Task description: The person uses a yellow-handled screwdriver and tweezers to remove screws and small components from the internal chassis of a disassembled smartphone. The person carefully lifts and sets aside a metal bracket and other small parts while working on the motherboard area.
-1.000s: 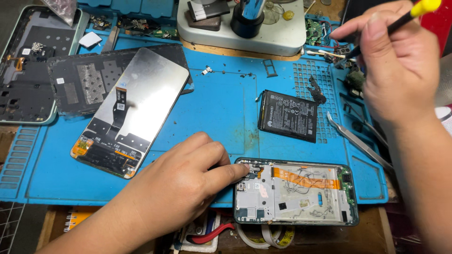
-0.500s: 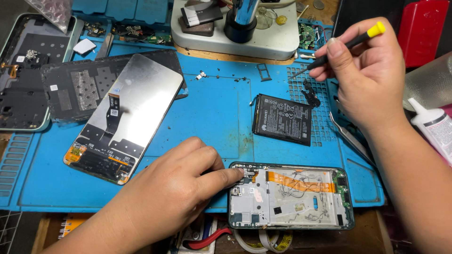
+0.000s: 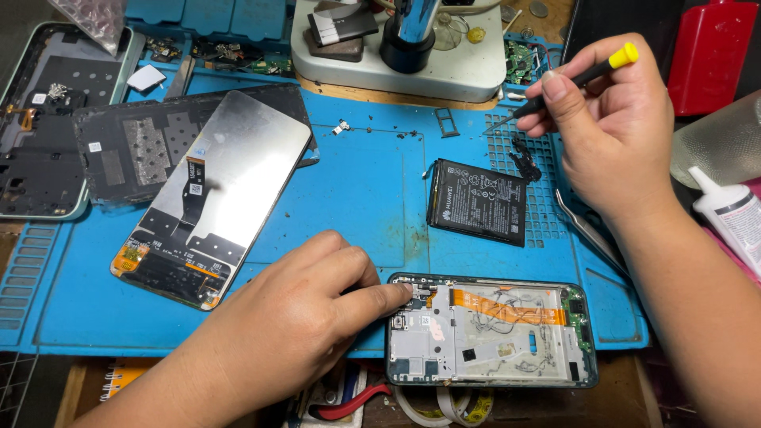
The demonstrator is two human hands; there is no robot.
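While the left hand (image 3: 293,317) lies curled on the blue repair mat (image 3: 357,190), its forefinger tip presses the top left corner of the opened phone frame (image 3: 491,333), which holds an orange flex cable (image 3: 507,311). Above the mat's far right corner, the right hand (image 3: 610,127) pinches a yellow-capped screwdriver (image 3: 571,83). Between them lies a black battery (image 3: 478,200); a detached screen (image 3: 214,198) rests further left.
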